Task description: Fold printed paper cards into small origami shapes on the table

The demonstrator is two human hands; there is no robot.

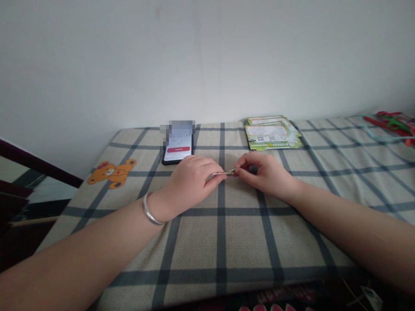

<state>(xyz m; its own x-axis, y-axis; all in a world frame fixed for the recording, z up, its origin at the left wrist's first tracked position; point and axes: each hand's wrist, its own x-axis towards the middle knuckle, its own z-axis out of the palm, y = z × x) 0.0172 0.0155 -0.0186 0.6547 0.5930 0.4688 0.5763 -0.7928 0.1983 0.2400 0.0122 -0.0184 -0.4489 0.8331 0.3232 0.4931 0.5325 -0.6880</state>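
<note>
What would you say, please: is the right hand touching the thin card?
Touching. Head view: the right hand pinches one end of the thin card, the left hand the other.

The left hand [189, 181] and right hand [266, 175] meet at the centre of the frame, fingers pinched on a thin silvery strip [223, 173], and with the forearms they bar the middle. Behind them a phone [177, 149] at centre-left and a stack of green cards [272, 133] at centre-right lie near the wall [207, 56], with a bare lane between them. A tangle of coloured strips [394, 124] fills the upper right edge. The surface [227, 242] lies open at lower centre and around the flat printed bear [112, 172].
</note>
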